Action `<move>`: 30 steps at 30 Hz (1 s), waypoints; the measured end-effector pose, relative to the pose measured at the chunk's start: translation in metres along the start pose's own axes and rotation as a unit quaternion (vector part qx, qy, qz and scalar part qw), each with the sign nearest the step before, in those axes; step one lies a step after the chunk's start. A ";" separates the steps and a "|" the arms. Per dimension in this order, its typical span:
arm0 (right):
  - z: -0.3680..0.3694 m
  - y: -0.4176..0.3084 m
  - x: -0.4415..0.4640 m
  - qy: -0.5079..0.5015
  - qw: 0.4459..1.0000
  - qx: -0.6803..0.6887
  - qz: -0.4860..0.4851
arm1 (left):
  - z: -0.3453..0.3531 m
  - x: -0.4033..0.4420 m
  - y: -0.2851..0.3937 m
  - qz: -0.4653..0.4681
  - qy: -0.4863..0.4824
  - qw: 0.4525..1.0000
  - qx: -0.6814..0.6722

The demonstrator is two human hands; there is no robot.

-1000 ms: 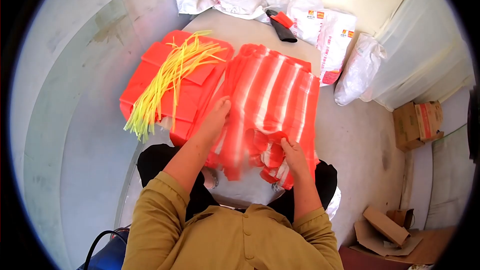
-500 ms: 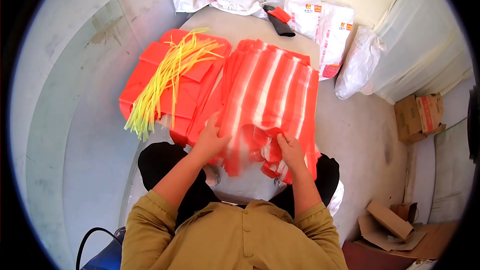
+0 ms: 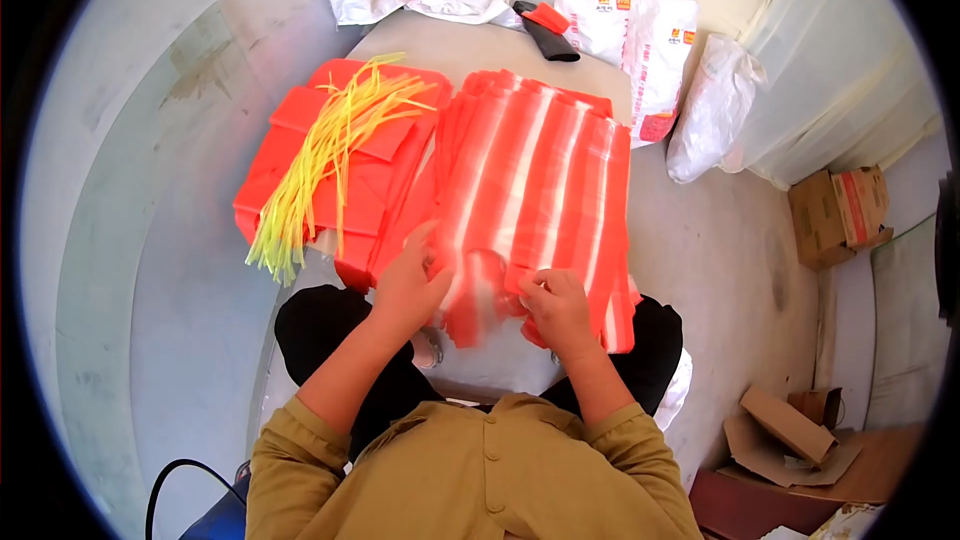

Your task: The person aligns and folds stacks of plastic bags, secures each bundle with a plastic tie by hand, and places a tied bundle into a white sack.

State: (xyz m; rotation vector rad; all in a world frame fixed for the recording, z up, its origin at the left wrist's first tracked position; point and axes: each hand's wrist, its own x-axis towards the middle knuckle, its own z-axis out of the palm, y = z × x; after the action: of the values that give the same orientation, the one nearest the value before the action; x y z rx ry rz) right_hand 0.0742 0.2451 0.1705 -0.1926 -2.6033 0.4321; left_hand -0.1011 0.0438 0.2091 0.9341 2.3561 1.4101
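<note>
The right hand (image 3: 562,310) pinches the rumpled near edge of the thin red-and-white striped plastic sheets (image 3: 540,175); whether the left hand (image 3: 406,290) grips their left side, I cannot tell. Beyond, they lie flat and unbound beside a folded red plastic stack (image 3: 285,155), topped by 1 loose bunch of yellow strips (image 3: 345,140).

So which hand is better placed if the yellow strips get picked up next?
Probably the left hand: it is closer to the yellow strips. The right hand is farther across, at the striped plastic.
</note>
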 end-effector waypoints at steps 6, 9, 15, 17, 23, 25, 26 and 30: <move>0.009 0.005 -0.005 -0.003 1.000 0.007 -0.014 | 0.023 0.043 0.043 0.078 -0.056 0.993 0.065; -0.002 -0.004 0.005 0.040 0.998 0.043 -0.036 | 0.042 0.067 0.052 0.069 -0.150 0.981 0.100; 0.002 0.000 0.002 0.041 0.998 0.036 -0.020 | 0.068 0.080 0.044 -0.012 -0.249 0.966 0.074; 0.003 0.000 0.001 0.038 0.999 0.030 -0.012 | 0.070 0.078 0.035 0.022 -0.235 0.971 0.046; 0.004 0.003 0.005 0.003 0.998 0.051 0.023 | 0.062 0.064 0.016 0.200 -0.226 0.947 0.110; 0.000 0.001 0.008 0.004 0.997 0.063 0.043 | 0.059 0.058 0.021 0.235 -0.221 0.940 0.108; -0.002 0.001 0.010 0.019 0.996 0.073 0.047 | 0.060 0.056 0.020 0.248 -0.216 0.938 0.107; -0.011 -0.001 0.018 0.025 0.993 0.096 0.058 | 0.070 0.053 0.019 0.276 -0.176 0.941 0.089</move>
State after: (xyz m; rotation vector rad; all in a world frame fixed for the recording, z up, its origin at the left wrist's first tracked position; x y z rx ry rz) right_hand 0.0645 0.2507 0.1882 -0.2851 -2.4913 0.7066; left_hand -0.0993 0.1330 0.1955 1.8380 2.0544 1.0657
